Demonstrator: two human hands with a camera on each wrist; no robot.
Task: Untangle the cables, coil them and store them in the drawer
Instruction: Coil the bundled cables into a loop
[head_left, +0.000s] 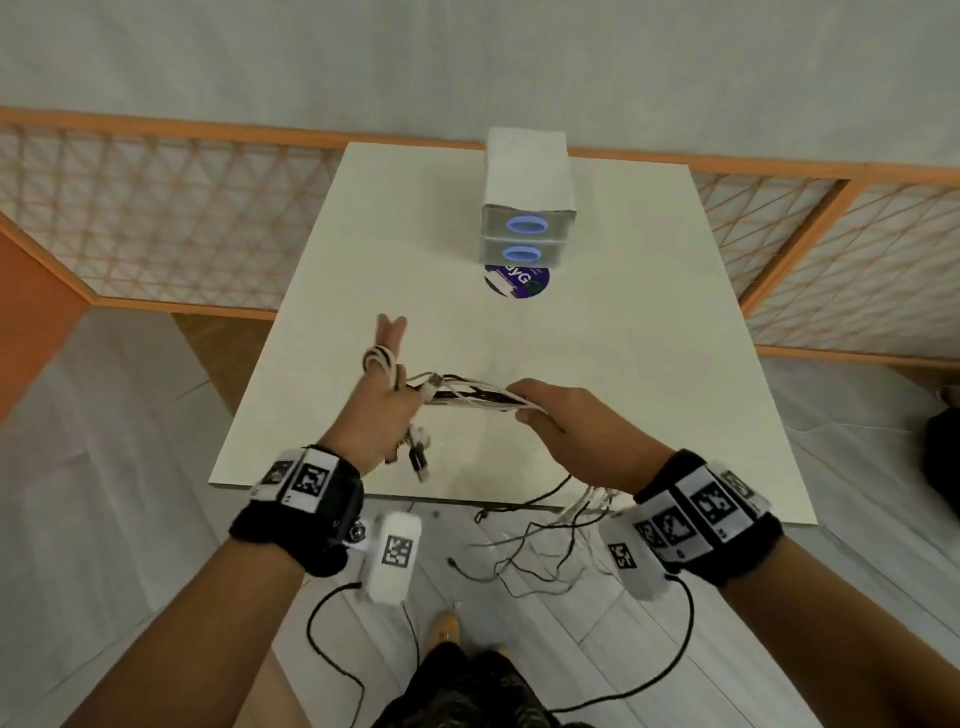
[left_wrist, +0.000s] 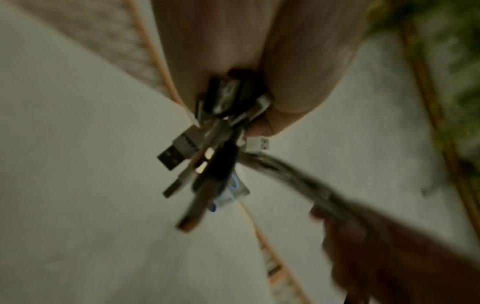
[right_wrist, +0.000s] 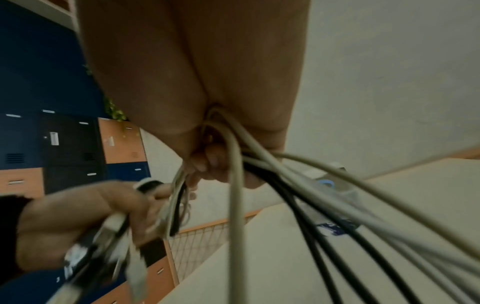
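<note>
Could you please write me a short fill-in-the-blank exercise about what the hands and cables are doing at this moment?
1. The cables stretch between the left hand and the ____ hand.
2. The drawer unit on the table shows ____ blue ring handles.
3. The cables' loose ends hang off the table's ____ edge.
4. Both drawers are ____.

Missing words: right; two; near; closed

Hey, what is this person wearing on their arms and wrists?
Both forearms are bare, no sleeves. Each wrist carries a thick black band ringed with white square tags printed in black code patterns. A white boxy unit with one such tag hangs under each wrist, trailing a thin black wire.
</note>
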